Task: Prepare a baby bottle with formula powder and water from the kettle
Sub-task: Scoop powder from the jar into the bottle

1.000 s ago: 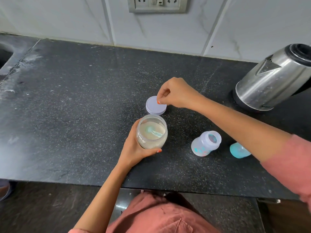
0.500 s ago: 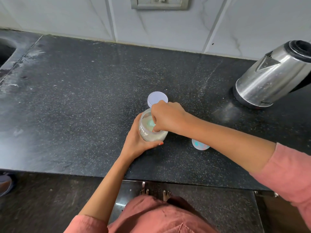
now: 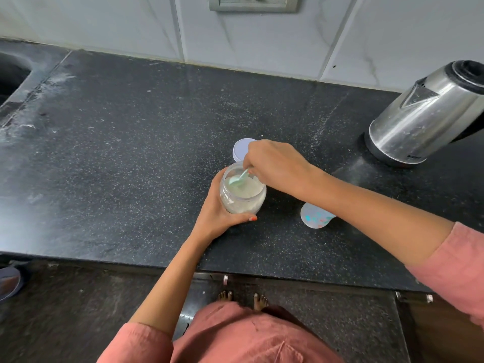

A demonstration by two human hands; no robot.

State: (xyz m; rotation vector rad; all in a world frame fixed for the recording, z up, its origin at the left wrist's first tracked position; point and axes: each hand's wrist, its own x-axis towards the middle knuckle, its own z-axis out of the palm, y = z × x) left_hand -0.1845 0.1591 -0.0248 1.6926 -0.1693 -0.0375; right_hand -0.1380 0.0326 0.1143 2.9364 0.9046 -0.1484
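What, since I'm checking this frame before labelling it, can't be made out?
Head view only:
- Baby bottle: upper part behind the right forearm; open or filled, unknowable.
- Scoop: handle end hidden by fingers of the right hand.
- Kettle: handle cut off by the right edge; water level unseen.
- Jar lid: partly behind the right hand.

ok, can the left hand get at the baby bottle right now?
Probably not: the left hand grips the jar, and the right forearm crosses over the bottle, hiding most of it.

Home kitchen, I'd say.
I see a black stone surface point(image 3: 131, 153), tiled wall point(image 3: 104, 22) with socket point(image 3: 252, 3), steel kettle point(image 3: 424, 119), sink point(image 3: 10, 74) edge.
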